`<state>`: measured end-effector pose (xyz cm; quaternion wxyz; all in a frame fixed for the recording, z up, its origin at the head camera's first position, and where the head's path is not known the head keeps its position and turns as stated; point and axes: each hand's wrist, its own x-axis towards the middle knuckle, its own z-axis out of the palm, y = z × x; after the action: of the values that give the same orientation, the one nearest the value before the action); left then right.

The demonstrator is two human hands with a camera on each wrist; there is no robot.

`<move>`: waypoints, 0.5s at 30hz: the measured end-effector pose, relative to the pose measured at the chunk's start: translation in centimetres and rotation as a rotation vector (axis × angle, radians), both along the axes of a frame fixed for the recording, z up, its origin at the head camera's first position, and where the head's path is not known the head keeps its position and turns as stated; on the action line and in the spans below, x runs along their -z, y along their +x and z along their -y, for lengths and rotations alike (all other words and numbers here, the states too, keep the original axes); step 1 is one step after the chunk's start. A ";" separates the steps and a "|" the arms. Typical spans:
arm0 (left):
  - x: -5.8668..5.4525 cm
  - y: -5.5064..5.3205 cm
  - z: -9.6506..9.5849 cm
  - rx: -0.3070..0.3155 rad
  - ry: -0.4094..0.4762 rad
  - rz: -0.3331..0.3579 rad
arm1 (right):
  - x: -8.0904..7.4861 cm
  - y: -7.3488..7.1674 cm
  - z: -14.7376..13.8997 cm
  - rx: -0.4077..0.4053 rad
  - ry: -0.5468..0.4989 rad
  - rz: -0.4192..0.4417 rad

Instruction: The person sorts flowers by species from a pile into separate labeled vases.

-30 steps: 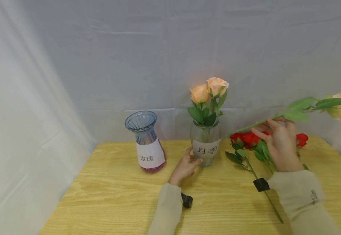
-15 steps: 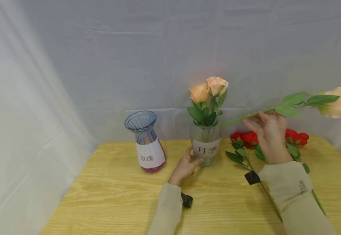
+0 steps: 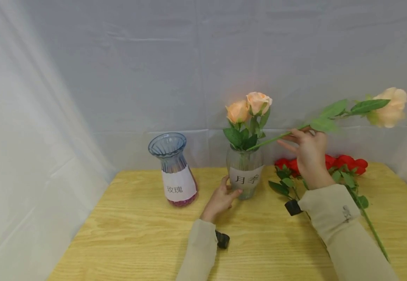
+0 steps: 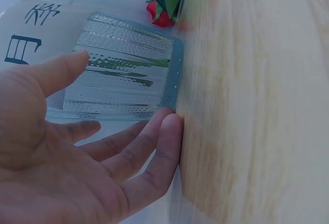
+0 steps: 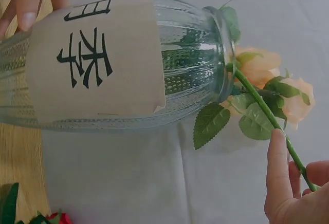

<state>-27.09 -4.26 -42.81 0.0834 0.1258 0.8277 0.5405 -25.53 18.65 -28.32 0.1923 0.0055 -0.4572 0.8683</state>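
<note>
My right hand [image 3: 310, 156] pinches the green stem of a peach rose [image 3: 389, 107], whose bloom leans up to the right. In the right wrist view, the tip of this rose stem [image 5: 262, 100] meets the mouth of a clear glass vase [image 5: 190, 54]. A white label marked 月季 covers the vase's front, and two peach roses [image 3: 249, 109] stand in it. My left hand [image 3: 219, 199] holds the vase low on its left side. The left wrist view shows the thumb [image 4: 67, 70] across the label and fingers [image 4: 149, 147] beside the base.
A blue-to-pink glass vase [image 3: 173, 168] labelled 玫瑰 stands left on the wooden table [image 3: 137, 234]. Red flowers [image 3: 347, 162] with leafy stems lie at the right, partly behind my right arm. A pale cloth backdrop [image 3: 119, 78] hangs behind the table.
My right hand has moved left with the peach rose, bringing the stem's end to the clear vase's mouth. The bloom has risen slightly. My left hand has stayed on the vase.
</note>
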 end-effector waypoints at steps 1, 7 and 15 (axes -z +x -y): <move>0.0 0.0 0.0 0.002 0.000 -0.001 | -0.1 -0.1 0.1 0.004 0.038 0.002; 0.2 0.0 -0.1 0.012 -0.002 0.003 | -0.5 -0.8 1.1 0.039 0.232 0.019; -0.1 0.2 0.1 0.006 0.001 -0.003 | -0.7 -1.3 2.4 0.094 0.552 0.051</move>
<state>-26.94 -4.36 -42.73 0.0836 0.1294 0.8273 0.5403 -26.82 16.22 -27.60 0.2121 0.0147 -0.6808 0.7010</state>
